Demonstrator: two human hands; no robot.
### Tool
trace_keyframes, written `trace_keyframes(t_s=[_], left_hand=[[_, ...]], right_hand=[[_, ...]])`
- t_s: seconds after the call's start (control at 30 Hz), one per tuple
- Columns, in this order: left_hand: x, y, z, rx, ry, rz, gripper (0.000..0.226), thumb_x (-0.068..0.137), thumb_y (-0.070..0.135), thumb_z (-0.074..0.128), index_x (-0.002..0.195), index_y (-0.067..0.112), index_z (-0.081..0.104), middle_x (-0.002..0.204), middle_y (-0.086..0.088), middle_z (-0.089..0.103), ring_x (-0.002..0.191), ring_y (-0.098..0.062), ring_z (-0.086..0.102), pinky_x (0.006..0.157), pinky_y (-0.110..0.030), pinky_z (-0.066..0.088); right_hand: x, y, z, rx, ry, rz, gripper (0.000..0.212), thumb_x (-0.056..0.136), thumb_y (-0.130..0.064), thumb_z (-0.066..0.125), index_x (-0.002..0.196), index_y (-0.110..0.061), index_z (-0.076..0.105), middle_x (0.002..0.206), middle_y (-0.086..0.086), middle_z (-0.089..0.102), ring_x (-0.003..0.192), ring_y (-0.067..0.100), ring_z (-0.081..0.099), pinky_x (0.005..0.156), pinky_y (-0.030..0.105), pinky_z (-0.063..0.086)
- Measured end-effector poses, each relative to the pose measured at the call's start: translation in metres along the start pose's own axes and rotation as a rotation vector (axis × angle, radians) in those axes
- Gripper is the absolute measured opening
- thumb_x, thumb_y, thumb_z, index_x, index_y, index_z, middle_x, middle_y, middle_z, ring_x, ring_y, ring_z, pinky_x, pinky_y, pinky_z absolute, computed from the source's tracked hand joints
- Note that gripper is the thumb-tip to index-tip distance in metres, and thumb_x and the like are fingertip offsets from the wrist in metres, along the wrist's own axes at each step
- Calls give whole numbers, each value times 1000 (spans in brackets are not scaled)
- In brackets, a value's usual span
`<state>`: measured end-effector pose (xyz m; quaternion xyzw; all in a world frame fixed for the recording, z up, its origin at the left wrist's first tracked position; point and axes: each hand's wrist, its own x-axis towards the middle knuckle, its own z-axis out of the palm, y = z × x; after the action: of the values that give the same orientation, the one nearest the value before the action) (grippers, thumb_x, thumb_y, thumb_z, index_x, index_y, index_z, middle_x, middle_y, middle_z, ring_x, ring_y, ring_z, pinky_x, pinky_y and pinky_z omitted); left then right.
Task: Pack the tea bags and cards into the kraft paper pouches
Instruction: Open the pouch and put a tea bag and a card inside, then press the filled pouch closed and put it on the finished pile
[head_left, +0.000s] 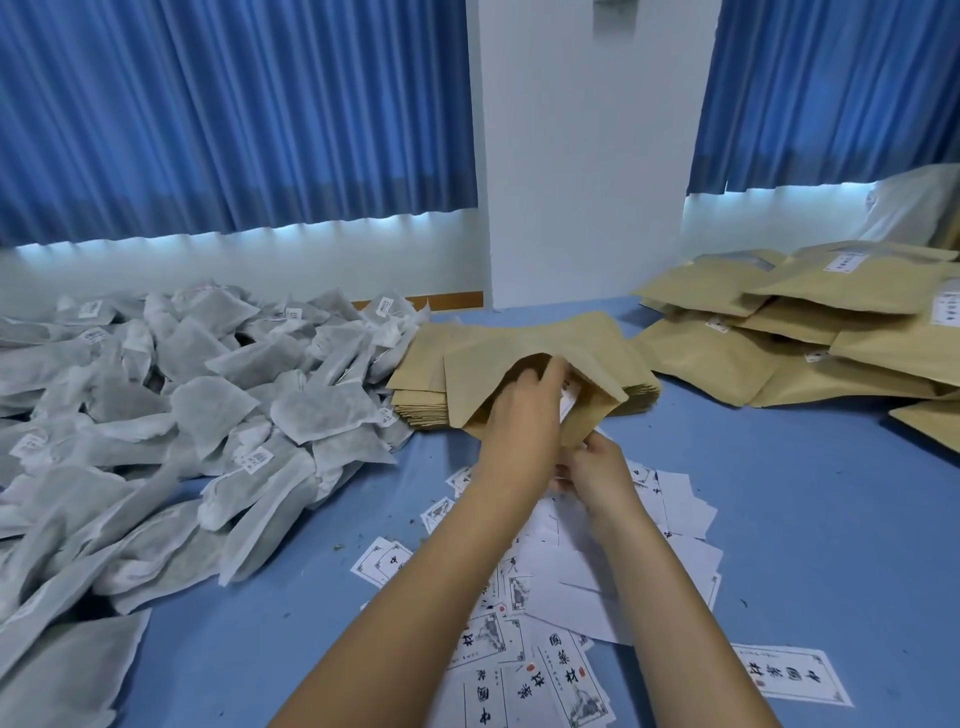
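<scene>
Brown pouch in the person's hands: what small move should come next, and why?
Probably pushing the white card fully down into the kraft pouch. The left hand reaches into the open mouth, where the card's edge shows, while the right hand pinches the pouch's near edge. Whether a tea bag is already inside is hidden.

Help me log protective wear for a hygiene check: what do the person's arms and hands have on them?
Nothing shows. The left hand and right hand are ungloved, with no ring visible on the fingers in view. The left arm and right arm are bare down to the frame's lower edge: no sleeve, watch, bracelet or marking.
</scene>
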<state>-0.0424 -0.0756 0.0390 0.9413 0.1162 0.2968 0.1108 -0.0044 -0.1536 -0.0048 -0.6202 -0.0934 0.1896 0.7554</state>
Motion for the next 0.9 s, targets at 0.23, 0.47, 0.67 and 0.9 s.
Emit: trace_keyframes(t_s=[0.23,0.47,0.67,0.9], left_hand=[[44,-27,9,184,-290,-128,35,98,12,45,132,5,50,131,-14,55,118,-27,55,66,-6,47],[-3,-6,-12,394,175,126,19,64,6,73,80,13,67,77,-4,62,69,-26,58,56,-28,37],[-5,-13,-26,313,221,108,20,82,13,64,98,23,69,100,3,67,96,-22,60,86,-33,43],[-48,-19,12,127,-62,43,24,90,10,47,109,18,60,101,0,62,90,-21,60,71,-30,43]], right_hand=[[-1,4,5,-43,-116,29,17,89,11,51,86,-5,54,80,10,67,59,19,71,49,20,52],[-4,-1,7,-42,-132,28,21,87,10,45,83,-8,56,52,-3,61,38,7,53,39,14,39],[-12,-3,12,-45,-174,0,18,89,9,46,95,-3,58,74,7,64,55,11,64,50,18,46],[-3,-1,8,254,-227,200,27,93,-32,53,100,-7,62,91,15,63,78,23,61,67,27,50]])
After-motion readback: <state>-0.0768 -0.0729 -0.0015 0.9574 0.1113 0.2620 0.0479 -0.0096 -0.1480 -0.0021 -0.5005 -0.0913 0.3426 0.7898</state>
